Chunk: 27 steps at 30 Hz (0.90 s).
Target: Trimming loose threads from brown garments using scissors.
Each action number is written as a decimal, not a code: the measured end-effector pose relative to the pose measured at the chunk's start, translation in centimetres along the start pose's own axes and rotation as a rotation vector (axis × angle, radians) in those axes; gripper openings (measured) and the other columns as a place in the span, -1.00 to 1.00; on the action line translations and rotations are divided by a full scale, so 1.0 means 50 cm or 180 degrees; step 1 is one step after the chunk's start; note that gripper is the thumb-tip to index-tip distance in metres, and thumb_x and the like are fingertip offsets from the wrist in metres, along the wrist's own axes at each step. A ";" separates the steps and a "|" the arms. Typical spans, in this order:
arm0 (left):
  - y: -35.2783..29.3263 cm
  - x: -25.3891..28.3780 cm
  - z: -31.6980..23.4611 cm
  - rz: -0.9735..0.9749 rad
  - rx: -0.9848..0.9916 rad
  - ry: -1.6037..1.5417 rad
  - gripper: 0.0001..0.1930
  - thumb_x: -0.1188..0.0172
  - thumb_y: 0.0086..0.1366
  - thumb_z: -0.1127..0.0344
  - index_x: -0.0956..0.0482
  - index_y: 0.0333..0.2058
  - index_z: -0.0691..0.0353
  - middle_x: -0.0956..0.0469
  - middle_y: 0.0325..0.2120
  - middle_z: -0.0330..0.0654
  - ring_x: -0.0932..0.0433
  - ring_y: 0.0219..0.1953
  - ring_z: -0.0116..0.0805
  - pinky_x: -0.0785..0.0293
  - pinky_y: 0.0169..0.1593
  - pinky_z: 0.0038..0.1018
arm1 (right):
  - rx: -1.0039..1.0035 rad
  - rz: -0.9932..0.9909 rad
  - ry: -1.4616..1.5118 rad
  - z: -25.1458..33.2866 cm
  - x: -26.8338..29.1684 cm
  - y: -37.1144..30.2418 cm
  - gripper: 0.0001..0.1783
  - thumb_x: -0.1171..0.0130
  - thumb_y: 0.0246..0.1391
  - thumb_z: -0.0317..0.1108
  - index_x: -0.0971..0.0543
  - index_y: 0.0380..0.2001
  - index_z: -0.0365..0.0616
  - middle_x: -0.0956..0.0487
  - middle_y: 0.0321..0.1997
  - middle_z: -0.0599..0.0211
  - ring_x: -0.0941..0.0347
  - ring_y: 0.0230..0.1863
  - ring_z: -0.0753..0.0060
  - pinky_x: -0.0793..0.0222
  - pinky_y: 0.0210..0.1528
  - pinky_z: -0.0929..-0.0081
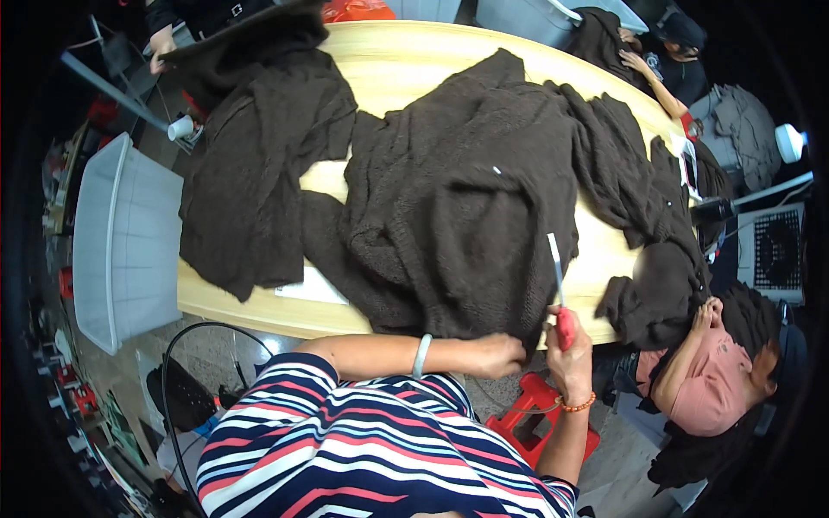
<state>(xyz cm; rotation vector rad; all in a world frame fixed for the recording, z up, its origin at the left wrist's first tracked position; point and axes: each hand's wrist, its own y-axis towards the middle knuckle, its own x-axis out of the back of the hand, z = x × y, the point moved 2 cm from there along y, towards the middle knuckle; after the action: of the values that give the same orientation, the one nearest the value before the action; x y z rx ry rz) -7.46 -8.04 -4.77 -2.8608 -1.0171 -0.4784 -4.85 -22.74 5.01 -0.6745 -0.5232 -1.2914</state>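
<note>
A dark brown knit garment [458, 173] lies spread and rumpled on the pale wooden table [389, 65] in front of me. A small white bit [496, 170] shows on its surface. At the garment's near edge, my left hand [496, 356] is closed, fingers curled round the fabric; the fingertips are partly hidden. My right hand [570, 354] grips a red-handled tool [565, 328] with a long, narrow silver-white shaft. The shaft points up and away over the garment's right side. I cannot make out the tool's exact kind.
More dark brown garments [268, 173] lie at the left and along the right [617, 164]. A grey plastic bin [125, 242] stands left of the table. Co-workers sit at the right, one in a pink top [712, 380]. A red stool [531, 406] is below the near edge.
</note>
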 end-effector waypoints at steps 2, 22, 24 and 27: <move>-0.043 0.024 -0.020 -0.0489 -0.0252 0.0027 -0.77 -0.23 0.22 0.29 -0.62 -0.20 0.27 -0.58 -0.25 -0.01 -0.55 -0.09 -0.04 -0.49 -0.03 -0.18 | 0.0012 -0.0040 0.0045 0.001 0.009 0.020 -0.71 -0.11 0.11 -0.56 -0.52 -0.06 -0.21 -0.61 -0.35 0.02 -0.62 -0.34 0.11 -0.48 -0.25 0.35; -0.177 0.446 0.167 -0.4451 0.0390 -0.3195 -0.68 -0.27 0.21 0.57 -0.50 -0.04 0.29 -0.60 -0.22 -0.18 -0.58 -0.23 -0.44 -0.56 -0.09 -0.49 | 0.0265 0.0461 -0.0104 0.000 -0.019 0.070 -0.67 -0.20 0.10 -0.41 -0.51 -0.03 -0.11 -0.61 -0.31 -0.06 -0.58 -0.21 -0.16 -0.49 -0.19 0.18; -0.114 0.442 0.088 -0.4681 0.0305 -0.1711 -0.76 -0.24 0.18 0.61 -0.57 -0.15 0.27 -0.60 -0.29 -0.25 -0.55 -0.25 -0.47 -0.51 -0.15 -0.54 | 0.0320 0.0400 -0.0127 -0.012 0.005 0.072 -0.68 -0.20 0.10 -0.42 -0.51 -0.03 -0.11 -0.60 -0.32 -0.06 -0.58 -0.22 -0.16 -0.48 -0.19 0.18; 0.019 0.375 -0.124 -0.3365 -0.1126 0.1366 -0.81 -0.21 0.05 0.60 -0.60 -0.34 0.20 -0.58 -0.38 -0.25 -0.53 -0.35 -0.35 -0.46 -0.23 -0.48 | 0.0296 0.0301 -0.0114 -0.064 0.048 0.067 -0.68 -0.20 0.10 -0.43 -0.51 -0.04 -0.12 -0.60 -0.33 -0.06 -0.58 -0.25 -0.16 -0.47 -0.21 0.19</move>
<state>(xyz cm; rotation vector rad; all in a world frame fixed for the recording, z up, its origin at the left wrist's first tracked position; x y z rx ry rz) 5.21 1.53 6.99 -1.9971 -2.4277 -1.3401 -1.13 -26.23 3.89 -0.6384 -0.5706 -1.1612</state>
